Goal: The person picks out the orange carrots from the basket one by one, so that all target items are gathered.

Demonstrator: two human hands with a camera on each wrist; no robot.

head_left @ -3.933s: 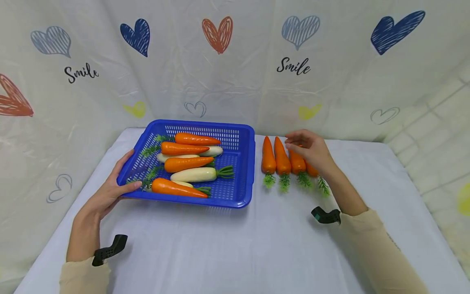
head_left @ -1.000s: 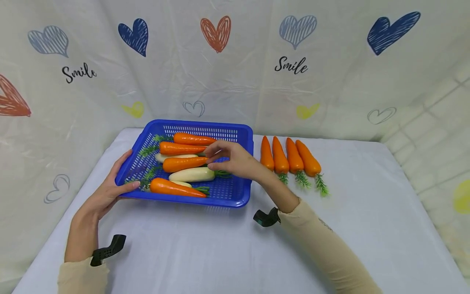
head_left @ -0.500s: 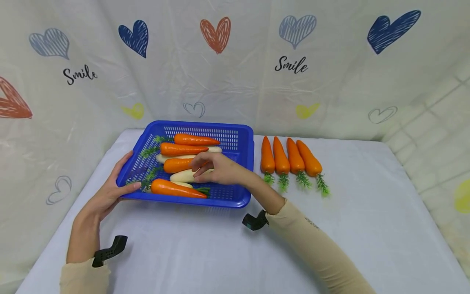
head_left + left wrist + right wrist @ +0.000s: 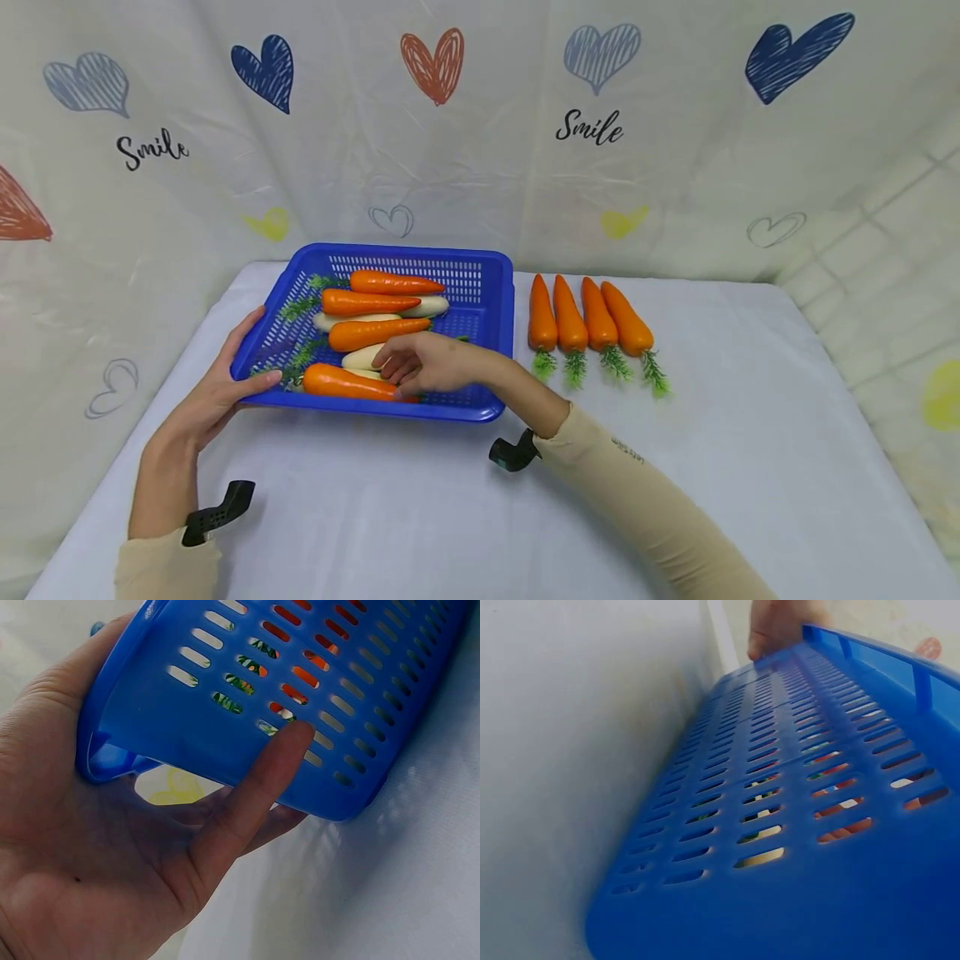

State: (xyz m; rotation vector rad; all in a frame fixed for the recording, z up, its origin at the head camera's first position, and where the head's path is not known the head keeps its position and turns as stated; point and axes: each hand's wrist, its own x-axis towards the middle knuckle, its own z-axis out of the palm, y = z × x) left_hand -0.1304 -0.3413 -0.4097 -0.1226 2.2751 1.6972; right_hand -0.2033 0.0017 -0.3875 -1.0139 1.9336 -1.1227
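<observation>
My left hand (image 4: 213, 392) grips the left end of a blue plastic basket (image 4: 507, 308), its thumb over the front corner. In the left wrist view, the fingers (image 4: 255, 791) lie against the slotted wall. Inside the basket are several orange carrots with green tops and several white radishes. My right hand (image 4: 442, 364) reaches over the basket's near right part, fingers loosely bent. Its thumb is right at the tapered end of the front carrot (image 4: 341, 382), and its fingertips overlap a white radish (image 4: 360, 357). In the right wrist view, the basket wall (image 4: 742, 780) hides this hand.
Right of the basket, several carrots (image 4: 572, 321) lie side by side on the white-covered table (image 4: 360, 500), tips toward the back and tops toward me. A white sheet (image 4: 480, 175) printed with hearts hangs behind the table.
My right hand has gone from the carrots on the right into the basket, then forward and down toward me, from the middle carrot to the front one. My left hand stays on the basket.
</observation>
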